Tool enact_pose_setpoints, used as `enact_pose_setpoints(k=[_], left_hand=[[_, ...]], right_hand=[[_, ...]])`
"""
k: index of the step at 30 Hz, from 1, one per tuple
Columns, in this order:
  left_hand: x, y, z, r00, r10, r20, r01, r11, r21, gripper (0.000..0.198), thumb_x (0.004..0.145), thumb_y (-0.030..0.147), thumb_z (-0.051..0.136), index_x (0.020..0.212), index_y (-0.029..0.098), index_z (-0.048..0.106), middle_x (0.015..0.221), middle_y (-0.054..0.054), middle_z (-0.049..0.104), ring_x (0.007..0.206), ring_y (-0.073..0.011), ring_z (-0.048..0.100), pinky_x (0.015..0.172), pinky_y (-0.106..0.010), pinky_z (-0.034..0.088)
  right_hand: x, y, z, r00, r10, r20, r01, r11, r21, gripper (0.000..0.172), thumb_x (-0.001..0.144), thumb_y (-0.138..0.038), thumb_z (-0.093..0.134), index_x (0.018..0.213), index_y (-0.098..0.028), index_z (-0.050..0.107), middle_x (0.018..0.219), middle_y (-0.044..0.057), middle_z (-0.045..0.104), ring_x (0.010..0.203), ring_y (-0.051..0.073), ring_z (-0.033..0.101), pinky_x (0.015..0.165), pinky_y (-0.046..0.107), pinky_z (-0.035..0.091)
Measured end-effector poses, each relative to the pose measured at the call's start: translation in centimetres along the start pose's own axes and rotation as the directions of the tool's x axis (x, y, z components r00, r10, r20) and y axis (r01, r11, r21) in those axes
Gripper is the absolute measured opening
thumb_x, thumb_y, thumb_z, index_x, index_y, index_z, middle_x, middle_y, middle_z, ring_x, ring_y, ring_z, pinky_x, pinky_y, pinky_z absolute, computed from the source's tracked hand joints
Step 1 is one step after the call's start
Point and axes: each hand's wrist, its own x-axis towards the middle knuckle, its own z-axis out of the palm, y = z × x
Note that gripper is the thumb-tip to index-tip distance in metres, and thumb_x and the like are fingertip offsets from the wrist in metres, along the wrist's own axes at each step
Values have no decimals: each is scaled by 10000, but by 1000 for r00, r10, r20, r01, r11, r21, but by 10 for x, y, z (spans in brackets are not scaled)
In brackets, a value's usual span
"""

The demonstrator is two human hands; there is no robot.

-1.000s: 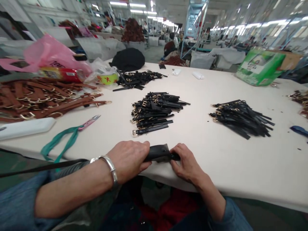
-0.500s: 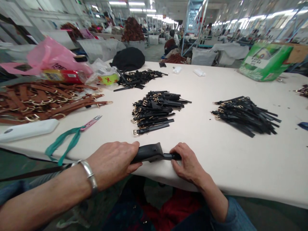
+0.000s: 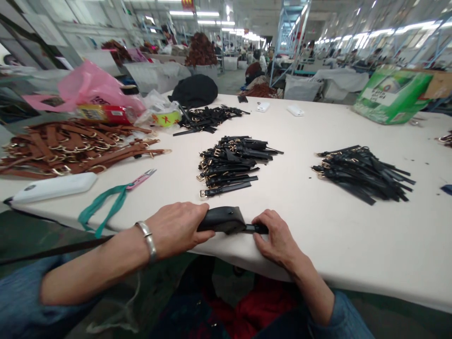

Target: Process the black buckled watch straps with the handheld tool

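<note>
My left hand (image 3: 180, 227) is wrapped around a black handheld tool (image 3: 226, 220) with a thick rounded body. At the tool's right end, my right hand (image 3: 277, 238) pinches a short black strap (image 3: 250, 228) between thumb and fingers. The strap's left end meets the tool's tip; my fingers hide much of the rest. Just beyond the tool lies a pile of black buckle straps (image 3: 235, 162) with gold buckles facing left. A second bundle of black straps (image 3: 367, 174) rests farther right.
Pink thread snips (image 3: 141, 179) with a green ribbon (image 3: 102, 202) lie at left beside a white elongated device (image 3: 54, 187). Brown straps (image 3: 70, 146) with gold rings are heaped behind. A green package (image 3: 391, 94) stands at the back right of the white table (image 3: 353, 249).
The tool in my left hand has shifted slightly right, closer to my right fingers. My right hand has barely moved. The whole view has also shifted a little.
</note>
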Motion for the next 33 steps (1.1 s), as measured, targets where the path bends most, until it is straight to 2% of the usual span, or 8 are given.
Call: enact_pose_setpoints(k=[3,6,12,14,22,27,31,33], left_hand=[[-11,-9,-1,1000,-5,27,4,1000,30,328,758,504,436,835,204,545,727,-84,641,694,-258,609,573,-319,413],[-14,-10,-1,1000,-2,31,1,999,47,331,768,503,422,847,205,545,745,-88,644,701,-258,610,586,-326,420],[3,10,5,1000,-28,-9,28,1000,-7,362,762,513,438,886,189,540,789,-89,648,756,-251,614,620,-320,431],[6,10,6,999,-29,-23,28,999,-15,370,760,518,439,895,189,539,799,-89,649,759,-250,615,618,-318,432],[-14,-22,7,994,-108,-24,108,994,19,403,789,542,360,891,193,536,778,-97,648,723,-257,617,608,-322,430],[-27,-3,4,990,-116,76,118,993,-23,287,769,443,454,877,191,539,784,-106,662,722,-271,628,615,-351,462],[-24,17,9,997,17,-75,-20,999,-40,281,736,424,523,882,184,524,777,-80,671,701,-272,640,582,-369,497],[-18,21,11,993,70,-96,-74,997,-30,330,717,448,541,888,166,532,739,-78,670,626,-266,639,505,-359,496]], right_hand=[[0,-3,-1,1000,1,-4,-1,1000,2,207,646,-76,514,819,-182,555,803,37,498,814,184,435,727,307,370],[1,-3,-2,1000,6,2,-6,1000,5,202,645,-77,511,811,-184,553,802,37,496,808,184,434,724,307,371],[0,1,-1,1000,-5,6,5,1000,2,220,636,-80,519,827,-184,557,800,36,499,802,186,441,721,312,372],[0,1,-1,1000,-2,1,2,1000,3,218,643,-78,514,827,-187,560,797,35,503,804,186,444,722,312,372],[0,-1,-1,1000,18,14,-18,1000,-5,200,642,-73,507,801,-184,557,800,37,517,809,189,459,730,320,386],[-1,-2,0,1000,-8,20,8,1000,-15,165,669,-99,497,792,-194,552,788,40,531,788,195,490,707,331,414],[-7,15,3,993,-105,46,106,994,-27,124,714,-205,526,830,-229,563,802,45,564,765,203,544,665,329,463],[-6,35,9,987,-156,34,157,987,-21,167,699,-261,576,866,-253,573,828,44,590,778,205,574,676,320,490]])
